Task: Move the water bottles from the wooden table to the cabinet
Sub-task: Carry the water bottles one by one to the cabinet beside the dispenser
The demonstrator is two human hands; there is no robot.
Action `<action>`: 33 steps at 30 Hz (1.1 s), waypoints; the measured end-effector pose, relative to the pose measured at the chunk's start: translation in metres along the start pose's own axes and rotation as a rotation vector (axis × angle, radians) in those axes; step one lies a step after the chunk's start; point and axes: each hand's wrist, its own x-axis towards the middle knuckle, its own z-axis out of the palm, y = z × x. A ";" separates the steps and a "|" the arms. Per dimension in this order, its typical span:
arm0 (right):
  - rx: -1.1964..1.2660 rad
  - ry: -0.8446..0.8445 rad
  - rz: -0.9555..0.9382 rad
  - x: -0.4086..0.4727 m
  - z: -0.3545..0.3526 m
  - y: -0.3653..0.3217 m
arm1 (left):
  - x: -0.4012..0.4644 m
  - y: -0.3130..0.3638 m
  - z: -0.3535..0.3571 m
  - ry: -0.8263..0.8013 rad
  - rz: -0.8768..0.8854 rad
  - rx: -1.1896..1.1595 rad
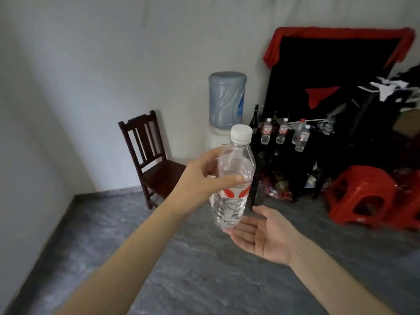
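Indoors, grey floor (193,269), wooden chair (150,155), white wall (113,53)

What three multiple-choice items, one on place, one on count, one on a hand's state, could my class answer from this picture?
1. Where does the dark wooden slatted chair stand?
A. Left of the white water dispenser with the blue jug
B. Right of the red plastic stool
C. On the dark cabinet

2. How many small clear water bottles stand on the dark cabinet?
A. One
B. Four
C. Eight

3. What is the right hand doing?
A. Gripping a bottle cap
B. Making a fist
C. Lying open, palm up, under the clear white-capped water bottle

Answers: 1 A, it stands by the wall left of the dispenser; 2 B, four show; 3 C, its fingers are straight, while the left hand grips the bottle.
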 end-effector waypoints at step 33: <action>0.067 0.161 -0.135 0.112 -0.076 -0.243 | 0.301 -0.052 0.071 -0.100 0.186 0.020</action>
